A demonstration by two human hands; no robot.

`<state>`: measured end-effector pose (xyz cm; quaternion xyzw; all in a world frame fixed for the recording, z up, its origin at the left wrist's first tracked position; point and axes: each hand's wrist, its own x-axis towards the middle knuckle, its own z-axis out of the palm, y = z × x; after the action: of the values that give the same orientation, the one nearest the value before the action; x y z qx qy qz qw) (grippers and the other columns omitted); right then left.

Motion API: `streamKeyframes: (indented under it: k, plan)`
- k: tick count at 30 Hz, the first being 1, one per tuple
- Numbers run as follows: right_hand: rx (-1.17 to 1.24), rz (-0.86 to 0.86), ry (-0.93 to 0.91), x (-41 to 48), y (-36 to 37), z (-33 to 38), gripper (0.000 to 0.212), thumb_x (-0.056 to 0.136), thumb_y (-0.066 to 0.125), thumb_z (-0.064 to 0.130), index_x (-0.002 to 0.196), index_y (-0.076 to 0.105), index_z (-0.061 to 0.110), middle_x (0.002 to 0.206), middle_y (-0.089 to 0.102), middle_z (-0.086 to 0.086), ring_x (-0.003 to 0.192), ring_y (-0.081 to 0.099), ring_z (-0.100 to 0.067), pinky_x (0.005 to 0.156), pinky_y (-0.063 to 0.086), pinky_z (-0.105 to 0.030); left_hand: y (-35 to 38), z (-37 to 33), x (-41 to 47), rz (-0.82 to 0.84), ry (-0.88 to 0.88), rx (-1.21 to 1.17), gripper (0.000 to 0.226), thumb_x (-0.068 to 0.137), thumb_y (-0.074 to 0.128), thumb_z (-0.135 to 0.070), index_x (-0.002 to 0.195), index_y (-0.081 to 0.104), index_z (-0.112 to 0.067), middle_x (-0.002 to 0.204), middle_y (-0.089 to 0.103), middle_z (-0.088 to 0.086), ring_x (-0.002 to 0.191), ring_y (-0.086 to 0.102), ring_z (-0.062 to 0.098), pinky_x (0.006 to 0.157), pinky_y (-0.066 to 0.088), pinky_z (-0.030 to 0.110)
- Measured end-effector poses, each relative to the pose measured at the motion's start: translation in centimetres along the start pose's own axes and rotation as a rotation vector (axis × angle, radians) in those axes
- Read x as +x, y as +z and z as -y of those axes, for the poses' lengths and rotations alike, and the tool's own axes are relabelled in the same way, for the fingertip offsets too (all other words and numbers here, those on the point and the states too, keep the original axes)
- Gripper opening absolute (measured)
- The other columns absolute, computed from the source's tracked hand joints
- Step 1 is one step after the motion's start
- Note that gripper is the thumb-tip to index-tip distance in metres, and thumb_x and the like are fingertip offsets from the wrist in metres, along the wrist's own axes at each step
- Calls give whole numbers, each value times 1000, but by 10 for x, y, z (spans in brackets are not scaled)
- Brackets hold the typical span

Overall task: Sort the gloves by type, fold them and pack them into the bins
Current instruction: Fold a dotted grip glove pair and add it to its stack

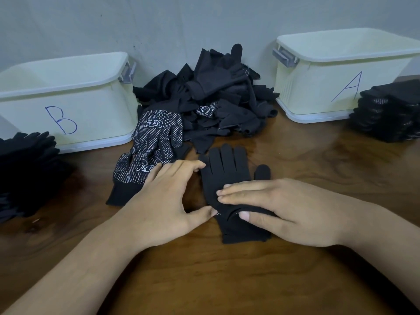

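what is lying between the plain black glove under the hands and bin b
The dotted gloves lie on the table between the plain black glove and bin B, with the left hand reaching over their near edge. Nothing else visible blocks that path, and the bin's top is open.

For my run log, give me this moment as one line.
step: flattening black glove | left hand: open, fingers touching glove edge | right hand: open, pressing glove flat | unsorted pile: between bin B and bin A

Plain black glove (223, 176), white-dotted black glove (156, 142), pale yellow bins (68, 105), brown wooden table (204, 280).
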<state>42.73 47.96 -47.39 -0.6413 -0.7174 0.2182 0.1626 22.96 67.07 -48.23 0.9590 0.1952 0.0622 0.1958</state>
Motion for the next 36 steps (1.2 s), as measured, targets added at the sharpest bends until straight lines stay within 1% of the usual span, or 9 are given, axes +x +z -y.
streamKeyframes:
  k: [4, 6, 8, 12, 18, 23, 27, 30, 36]
  plan:
    - [46, -147, 9, 6, 23, -9, 60, 100, 75, 26, 155, 53, 34, 158, 50, 21, 137, 34, 23, 121, 41, -31, -1, 4, 1, -7, 33, -61, 87, 71, 57, -80, 149, 36, -49, 143, 33, -34, 141, 27, -3, 124, 29, 36]
    - [43, -121, -2, 1, 19, -10, 63, 99, 75, 33, 157, 51, 34, 160, 47, 22, 143, 34, 18, 123, 37, -28, -3, 6, 0, -22, 84, -77, 75, 76, 67, -70, 144, 44, -47, 143, 36, -32, 143, 31, 0, 122, 32, 38]
    - [56, -111, -14, -4, 2, -2, 52, 108, 57, 47, 157, 52, 32, 162, 46, 22, 150, 34, 11, 126, 31, -26, -5, 8, 0, -63, 173, -98, 56, 84, 76, -43, 136, 54, -43, 141, 43, -27, 143, 36, 7, 118, 37, 40]
    - [124, -509, 69, -4, -8, -7, 39, 114, 43, 35, 138, 72, 25, 140, 67, 19, 137, 56, 1, 117, 43, -27, -2, 8, 0, -94, 295, -200, 43, 94, 68, 3, 114, 70, -36, 127, 59, -19, 129, 53, 21, 96, 46, 37]
    - [95, -669, 182, -4, -10, -16, 26, 111, 56, 30, 118, 80, 28, 116, 75, 19, 115, 70, -5, 98, 58, -38, 4, 3, -4, -46, 382, -219, 13, 102, 69, -27, 109, 76, -36, 119, 67, -19, 121, 60, 19, 89, 55, 43]
    - [162, -493, 115, -8, -17, -16, 13, 98, 76, 14, 97, 82, 25, 101, 76, 8, 92, 72, -20, 80, 59, -41, 6, 7, 0, 9, 368, -211, 9, 98, 75, -32, 103, 78, -39, 115, 68, -20, 116, 62, 16, 89, 55, 39]
    - [133, -147, 22, -16, -25, -12, 26, 91, 81, 7, 106, 81, 29, 114, 73, 11, 113, 68, -20, 97, 53, -36, 3, 10, -1, 51, 358, -202, 25, 92, 81, -19, 110, 79, -36, 120, 68, -20, 123, 60, 14, 102, 46, 25]
    - [61, -46, 1, -19, -27, -6, 28, 91, 83, 19, 112, 77, 37, 121, 67, 18, 124, 61, -15, 105, 43, -25, 3, 11, 0, 30, 347, -207, 20, 92, 82, -21, 107, 78, -34, 117, 70, -20, 121, 62, 14, 102, 47, 26]
    - [-113, -77, -61, -10, -8, 8, 35, 85, 81, 59, 111, 65, 41, 117, 58, 20, 111, 57, -13, 91, 48, -33, 3, 8, 3, 7, 318, -238, 12, 97, 77, -28, 107, 78, -34, 113, 72, -20, 118, 65, 12, 102, 49, 30]
